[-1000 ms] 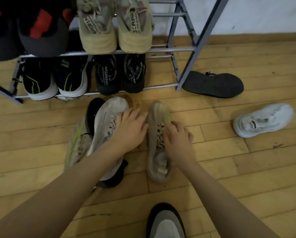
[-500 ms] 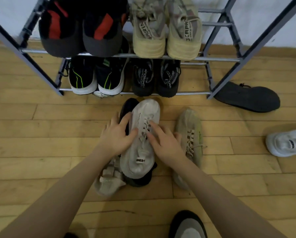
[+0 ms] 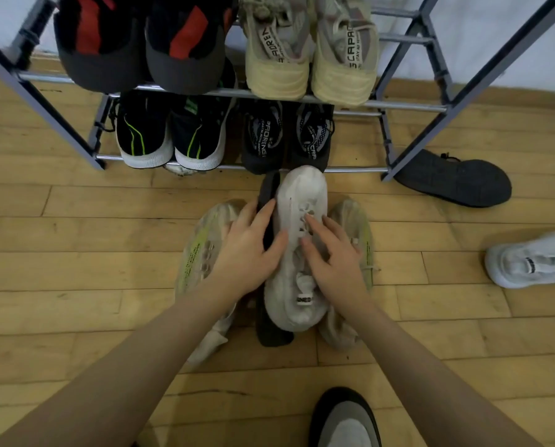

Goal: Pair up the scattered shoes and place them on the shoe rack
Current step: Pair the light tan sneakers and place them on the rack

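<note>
Both hands, left and right, are resting spread fingers on a white shoe tagged "NED"; rack holding four pairs, straps reading "CAPA".

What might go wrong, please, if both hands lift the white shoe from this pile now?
The white shoe lies on a black shoe between two beige shoes; the left hand touches both, so it might drag the wrong one. Its likely mate sits far right and could be overlooked.
</note>
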Tool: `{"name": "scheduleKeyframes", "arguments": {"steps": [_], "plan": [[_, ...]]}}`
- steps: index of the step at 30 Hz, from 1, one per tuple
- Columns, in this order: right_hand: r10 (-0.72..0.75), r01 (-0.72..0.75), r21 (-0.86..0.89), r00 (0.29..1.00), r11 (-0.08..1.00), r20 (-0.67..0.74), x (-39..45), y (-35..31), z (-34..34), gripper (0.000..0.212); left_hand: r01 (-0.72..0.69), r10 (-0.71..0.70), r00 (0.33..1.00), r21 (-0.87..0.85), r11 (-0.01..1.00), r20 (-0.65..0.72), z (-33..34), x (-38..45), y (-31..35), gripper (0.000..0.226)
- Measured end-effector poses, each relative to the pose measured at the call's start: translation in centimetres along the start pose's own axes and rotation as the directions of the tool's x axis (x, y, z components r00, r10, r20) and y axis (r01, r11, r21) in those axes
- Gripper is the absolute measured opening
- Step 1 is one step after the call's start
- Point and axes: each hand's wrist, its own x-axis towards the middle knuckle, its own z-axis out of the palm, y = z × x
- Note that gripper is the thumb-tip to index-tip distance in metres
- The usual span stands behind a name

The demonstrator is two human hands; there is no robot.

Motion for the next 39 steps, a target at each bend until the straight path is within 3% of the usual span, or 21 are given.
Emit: {"name": "scheduleKeyframes", "arguments": {"steps": [3,6,11,16,21,26,31,34,37,39], "plan": [[0.091,-0.090,-0.024,0.995,0.996,0.039,0.2,1.1,-0.9,0.038,-0.074,0.064,0.995,0.142,0.987,0.075,1.2,0.1,0.3,0.059],[0.094,-0.091,-0.064,0.995,0.994,0.042,-0.1,1.4,-1.4,0.039,-0.091,0.076,0.994,0.237,0.967,0.074,2.1,-0.1,-0.1,0.061],[-0.105,0.103,-0.214,0.994,0.971,0.001,-0.9,-1.2,-1.0,0.050,-0.035,0.034,0.999,0.141,0.989,0.010,1.0,-1.1,-2.1,0.056],[-0.316,0.349,-0.425,0.937,0.835,0.150,0.1,-4.8,1.8,0.045,0.149,-0.153,0.988,0.330,0.932,-0.014,-1.1,-3.2,-6.4,0.063],[-0.291,0.355,-0.599,0.935,0.718,0.205,1.5,-5.4,3.9,0.041,0.151,-0.184,0.983,0.478,0.865,0.023,-0.3,-5.2,-8.1,0.093],[-0.307,0.346,-0.583,0.937,0.735,0.169,1.2,-5.4,4.0,0.042,0.195,-0.245,0.969,0.490,0.850,0.039,0.0,-4.5,-8.0,0.103],[-0.378,0.363,-0.552,0.921,0.750,0.092,0.9,-4.7,2.4,0.040,0.227,-0.224,0.974,0.287,0.931,-0.041,-1.8,-4.8,-7.5,0.086],[-0.256,0.258,-0.549,0.963,0.795,0.082,0.2,-3.4,1.6,0.044,0.172,-0.152,0.983,0.205,0.964,-0.107,-3.4,-4.8,-6.1,0.077],[-0.103,0.161,-0.501,0.984,0.850,0.142,-0.3,-2.5,1.7,0.051,0.109,-0.081,0.989,0.239,0.965,-0.127,-4.7,-4.5,-4.5,0.071],[-0.096,0.165,-0.415,0.979,0.894,0.182,-0.4,-2.6,2.1,0.052,0.102,-0.067,0.988,0.263,0.959,-0.139,-5.4,-4.4,-3.7,0.067]]}}
